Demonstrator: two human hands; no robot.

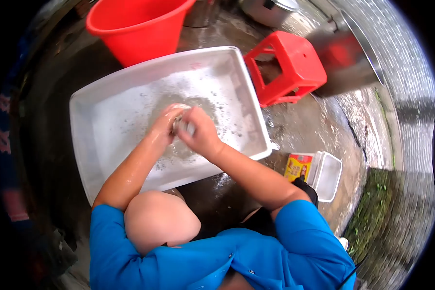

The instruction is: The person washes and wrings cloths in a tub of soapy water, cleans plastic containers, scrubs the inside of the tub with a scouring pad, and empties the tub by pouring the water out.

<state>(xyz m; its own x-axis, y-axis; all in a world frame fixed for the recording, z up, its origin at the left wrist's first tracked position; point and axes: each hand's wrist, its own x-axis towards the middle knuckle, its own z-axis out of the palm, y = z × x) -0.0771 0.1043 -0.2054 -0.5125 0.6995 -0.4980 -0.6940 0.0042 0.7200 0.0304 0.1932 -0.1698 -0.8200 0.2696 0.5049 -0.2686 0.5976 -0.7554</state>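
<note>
**White basin of foamy water fills the centre**

The white basin spans mid-frame. Upper left stands a red bucket; upper right, a red stool, just beside the basin. A white tub sits right of centre. At mid-frame, over the water, the left hand and right hand meet, closed on a small pale thing, blurred and partly hidden.

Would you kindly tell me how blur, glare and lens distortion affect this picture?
Head view: right hand blurred, the item between it and the left hand unreadable; head view: glare on the wet floor; head view: wide-angle distortion curves the white tub, corners black.
</note>
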